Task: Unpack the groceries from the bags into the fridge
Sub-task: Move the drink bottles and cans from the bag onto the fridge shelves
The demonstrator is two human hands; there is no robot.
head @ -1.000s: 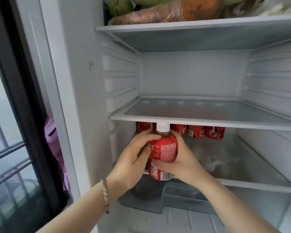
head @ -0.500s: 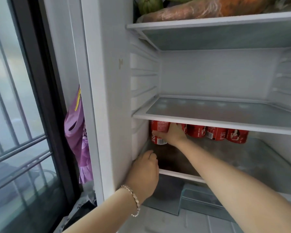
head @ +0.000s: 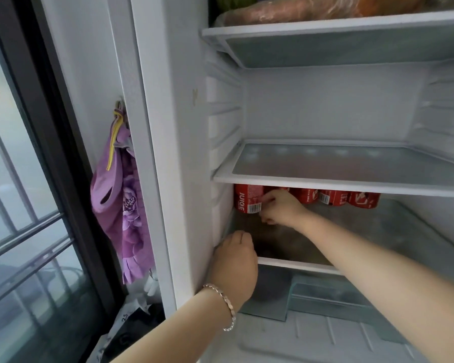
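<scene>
A red juice bottle (head: pixel 248 201) with a barcode label stands at the back left of the fridge's lower glass shelf (head: pixel 296 263). My right hand (head: pixel 282 206) reaches in and its fingertips hold the bottle's right side. To its right, a row of red cans (head: pixel 336 197) lines the back of the same shelf. My left hand (head: pixel 235 260), with a bracelet on the wrist, rests at the shelf's front left corner against the fridge wall, its fingers curled and holding nothing.
The middle shelf (head: pixel 338 183) hangs low over the bottle and cans. Wrapped vegetables (head: pixel 299 10) lie on the top shelf. A drawer (head: pixel 325 297) sits below. A purple cloth bag (head: pixel 121 195) hangs left of the fridge, beside a barred window (head: pixel 24 205).
Both hands held the bottle at the shelf's front a second ago. My right hand has since carried it to the back left, and my left hand let go and dropped to the shelf corner.
</scene>
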